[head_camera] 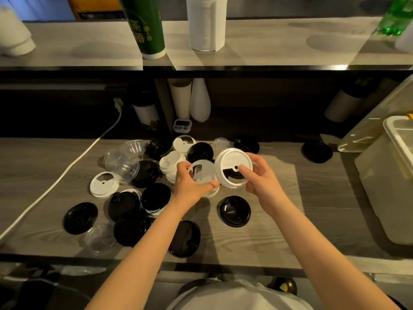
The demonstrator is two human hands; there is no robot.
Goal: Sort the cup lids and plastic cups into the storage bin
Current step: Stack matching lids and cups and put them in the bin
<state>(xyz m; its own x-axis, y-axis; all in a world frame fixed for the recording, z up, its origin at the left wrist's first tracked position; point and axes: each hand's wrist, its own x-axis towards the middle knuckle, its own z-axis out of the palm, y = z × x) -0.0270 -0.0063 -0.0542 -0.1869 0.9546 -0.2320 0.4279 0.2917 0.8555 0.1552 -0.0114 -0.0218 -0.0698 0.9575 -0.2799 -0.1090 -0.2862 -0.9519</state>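
While the left hand (190, 186) pinches a translucent round lid (202, 173), the right hand (261, 182) grips a white round plastic lid (232, 162). Seemingly gathering; next, nest both for the pale plastic bin (384, 198) at three o'clock.

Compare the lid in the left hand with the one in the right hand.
The frosted lid, gripped by the left hand, is see-through; the white lid, held by the right hand, is opaque. The white lid looks wider than the frosted lid. The white lid shows a wedge opening; the frosted lid's looks squarish. Both are round.

Black, white lids (235, 211) (two held) lie among clear cups (125, 168).
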